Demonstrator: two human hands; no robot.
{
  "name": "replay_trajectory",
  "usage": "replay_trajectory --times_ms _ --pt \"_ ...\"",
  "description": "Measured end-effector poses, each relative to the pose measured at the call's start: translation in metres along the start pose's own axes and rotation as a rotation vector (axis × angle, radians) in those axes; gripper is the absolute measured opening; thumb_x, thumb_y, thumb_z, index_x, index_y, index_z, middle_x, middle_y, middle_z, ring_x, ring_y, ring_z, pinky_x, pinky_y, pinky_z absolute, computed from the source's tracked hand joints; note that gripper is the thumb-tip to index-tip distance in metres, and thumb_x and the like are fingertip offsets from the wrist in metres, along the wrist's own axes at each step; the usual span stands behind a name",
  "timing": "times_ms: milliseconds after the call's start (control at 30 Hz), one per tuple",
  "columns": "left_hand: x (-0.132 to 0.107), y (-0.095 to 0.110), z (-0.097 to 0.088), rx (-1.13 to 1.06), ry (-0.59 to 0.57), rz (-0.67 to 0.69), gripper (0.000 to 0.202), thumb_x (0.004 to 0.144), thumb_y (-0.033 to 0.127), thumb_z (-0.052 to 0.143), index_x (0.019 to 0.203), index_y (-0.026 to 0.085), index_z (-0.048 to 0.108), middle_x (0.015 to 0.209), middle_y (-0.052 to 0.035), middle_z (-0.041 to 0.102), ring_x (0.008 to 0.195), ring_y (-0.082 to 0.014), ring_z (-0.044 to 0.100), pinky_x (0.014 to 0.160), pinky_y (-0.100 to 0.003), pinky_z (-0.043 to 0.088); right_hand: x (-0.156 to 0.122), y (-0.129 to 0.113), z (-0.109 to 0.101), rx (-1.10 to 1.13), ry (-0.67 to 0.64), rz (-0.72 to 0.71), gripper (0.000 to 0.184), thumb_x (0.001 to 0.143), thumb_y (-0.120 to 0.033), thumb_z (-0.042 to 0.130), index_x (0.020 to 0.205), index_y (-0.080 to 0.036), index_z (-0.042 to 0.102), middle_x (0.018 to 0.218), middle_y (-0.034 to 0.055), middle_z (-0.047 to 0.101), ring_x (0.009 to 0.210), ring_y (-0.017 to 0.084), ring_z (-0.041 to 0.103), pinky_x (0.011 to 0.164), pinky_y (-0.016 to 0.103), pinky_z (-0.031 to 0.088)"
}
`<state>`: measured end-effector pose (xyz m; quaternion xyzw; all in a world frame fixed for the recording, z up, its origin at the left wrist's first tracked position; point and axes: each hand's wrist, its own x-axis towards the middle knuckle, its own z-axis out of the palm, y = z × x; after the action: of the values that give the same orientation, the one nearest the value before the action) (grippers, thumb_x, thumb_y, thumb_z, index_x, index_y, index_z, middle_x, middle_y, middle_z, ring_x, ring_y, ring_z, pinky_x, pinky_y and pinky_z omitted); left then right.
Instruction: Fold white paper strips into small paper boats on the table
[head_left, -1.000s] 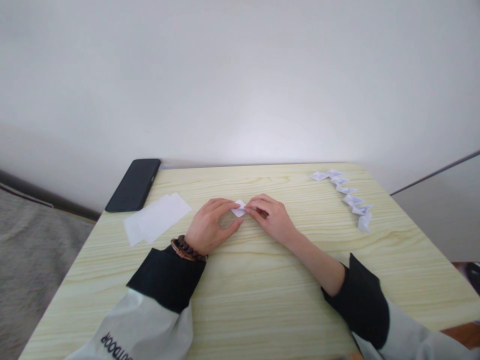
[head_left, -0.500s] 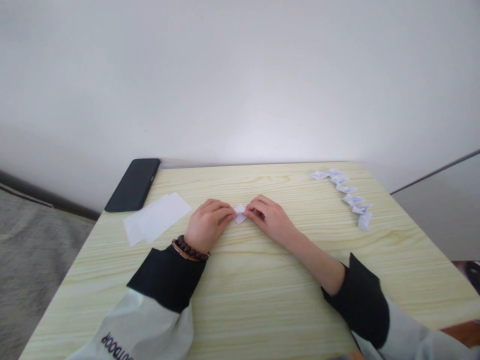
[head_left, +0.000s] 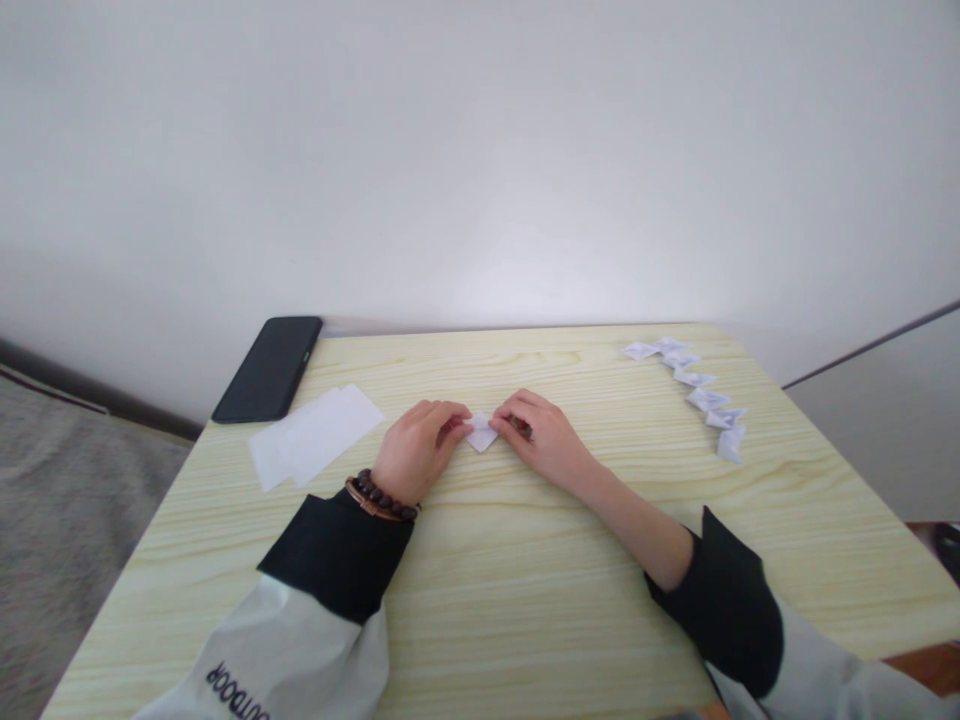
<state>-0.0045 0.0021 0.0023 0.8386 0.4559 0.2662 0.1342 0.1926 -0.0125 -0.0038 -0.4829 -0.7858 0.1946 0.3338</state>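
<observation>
A small folded piece of white paper (head_left: 481, 436) shows as a diamond at the middle of the table, held between my two hands. My left hand (head_left: 417, 446) pinches its left corner with thumb and fingertips. On the opposite corner, the thumb and fingers of my right hand (head_left: 546, 440) are closed in a pinch. The fingertips hide both side corners of the paper. Two or so flat white paper sheets (head_left: 319, 435) overlap just left of my left hand.
Several small folded paper pieces (head_left: 706, 400) form a curved row at the table's right. A black phone (head_left: 268, 370) lies at the back left corner. The wood-grain table (head_left: 525, 610) meets a white wall (head_left: 480, 170) behind.
Both hands keep their pinch on the folded paper in nearly the same place. The paper's lower point shows slightly larger now.
</observation>
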Motion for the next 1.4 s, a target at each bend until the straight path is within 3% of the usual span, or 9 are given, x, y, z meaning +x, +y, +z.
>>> replay_trajectory --times_ms 367,733,1133,1400 --pt "0.001 -0.002 0.003 0.081 -0.093 0.064 0.020 0.091 0.027 0.045 0.093 0.017 0.062 0.089 -0.0061 0.068 0.085 -0.0207 0.061 0.076 -0.035 0.046 0.000 -0.001 0.004 -0.112 0.075 0.055 0.018 0.087 -0.030 0.053 0.080 -0.017 0.063 0.083 0.0051 0.055 0.083 0.018 0.054 0.076 0.031 0.044" --pt "-0.001 0.000 0.003 0.068 -0.057 0.104 0.024 0.092 0.024 0.042 0.094 0.015 0.064 0.086 -0.0075 0.066 0.081 -0.0202 0.055 0.076 -0.036 0.047 -0.001 0.002 0.004 -0.079 0.107 0.069 0.015 0.086 -0.032 0.055 0.082 -0.019 0.062 0.089 0.0044 0.054 0.086 0.017 0.054 0.079 0.031 0.043" --pt "0.001 0.005 0.003 0.051 -0.071 -0.029 0.022 0.089 0.028 0.046 0.088 0.017 0.065 0.084 -0.0068 0.068 0.081 -0.0223 0.057 0.076 -0.038 0.047 0.001 0.001 0.007 -0.134 0.081 0.126 0.019 0.084 -0.033 0.058 0.073 -0.017 0.060 0.088 0.0063 0.055 0.086 0.019 0.054 0.082 0.035 0.043" --pt "0.000 0.007 0.002 0.044 -0.061 -0.022 0.018 0.087 0.022 0.049 0.099 0.018 0.063 0.087 -0.0052 0.064 0.088 -0.0223 0.053 0.082 -0.038 0.045 0.001 0.001 0.008 -0.140 0.085 0.133 0.018 0.082 -0.032 0.059 0.071 -0.018 0.059 0.088 0.0057 0.055 0.086 0.019 0.054 0.081 0.034 0.042"
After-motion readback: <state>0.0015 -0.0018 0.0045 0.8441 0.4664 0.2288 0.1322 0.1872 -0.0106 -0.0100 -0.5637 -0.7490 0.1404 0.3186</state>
